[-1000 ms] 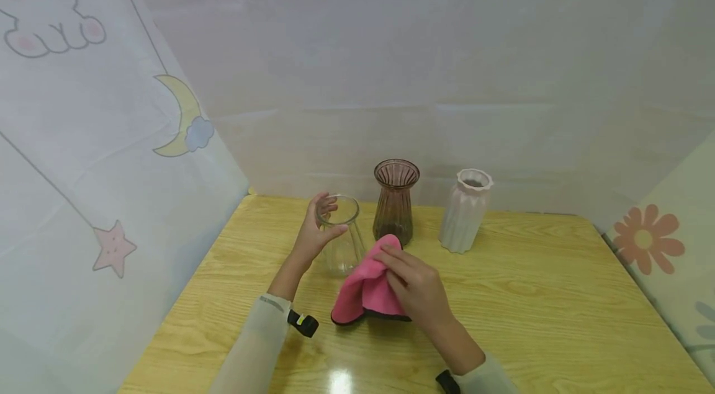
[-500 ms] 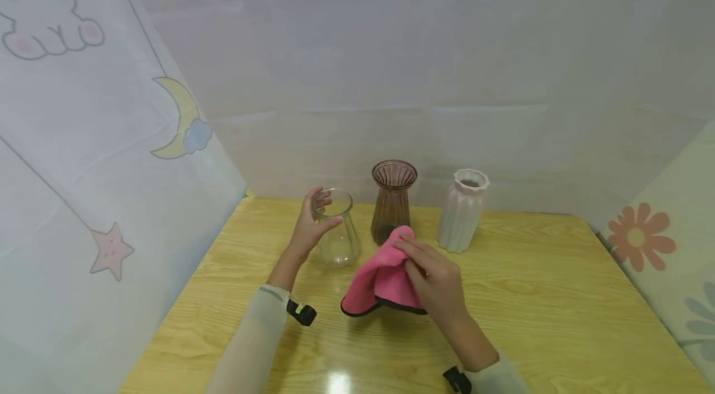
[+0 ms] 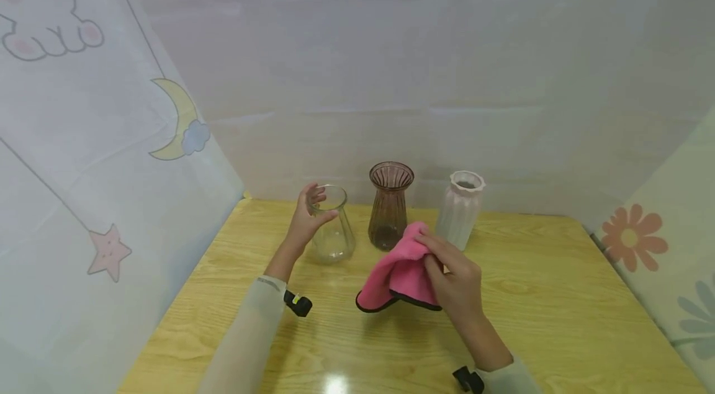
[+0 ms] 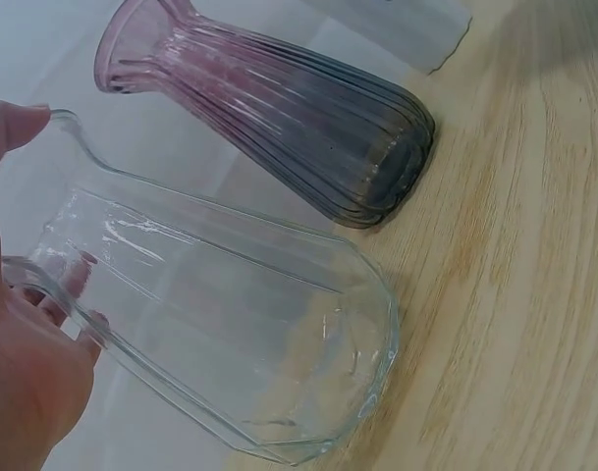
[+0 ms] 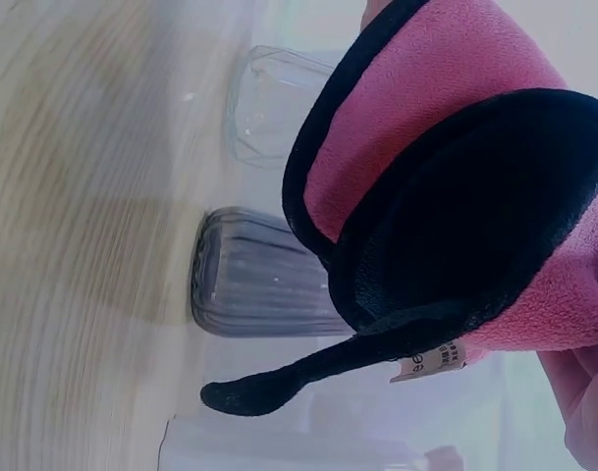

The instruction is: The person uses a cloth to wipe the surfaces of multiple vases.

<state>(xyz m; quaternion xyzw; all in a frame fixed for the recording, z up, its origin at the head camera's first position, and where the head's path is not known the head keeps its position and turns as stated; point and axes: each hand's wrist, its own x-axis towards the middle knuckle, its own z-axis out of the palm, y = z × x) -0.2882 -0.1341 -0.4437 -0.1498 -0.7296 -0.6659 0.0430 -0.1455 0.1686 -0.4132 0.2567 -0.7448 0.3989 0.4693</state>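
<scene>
My left hand (image 3: 303, 221) grips a clear glass vase (image 3: 334, 244) around its neck, thumb on the near side of the rim. In the left wrist view the clear vase (image 4: 249, 304) appears close up, its faceted base near the wooden surface. To the right, my right hand (image 3: 459, 285) pinches a pink cloth (image 3: 391, 276) with black edging by its upper end. The cloth hangs over the table in front of a ribbed purple-grey glass vase (image 3: 388, 214). From the right wrist, the cloth's dark underside (image 5: 456, 206) and a small white label (image 5: 429, 362) show.
A white fluted vase (image 3: 459, 214) stands at the back right, partly behind the cloth hand. The wood-grain table (image 3: 558, 295) backs onto a pale hanging sheet (image 3: 346, 71). Black wrist cameras (image 3: 298, 304) sit at both cuffs.
The right hand has carried the pink cloth to the right, away from the clear vase. The left hand has shifted the clear vase slightly back and left.
</scene>
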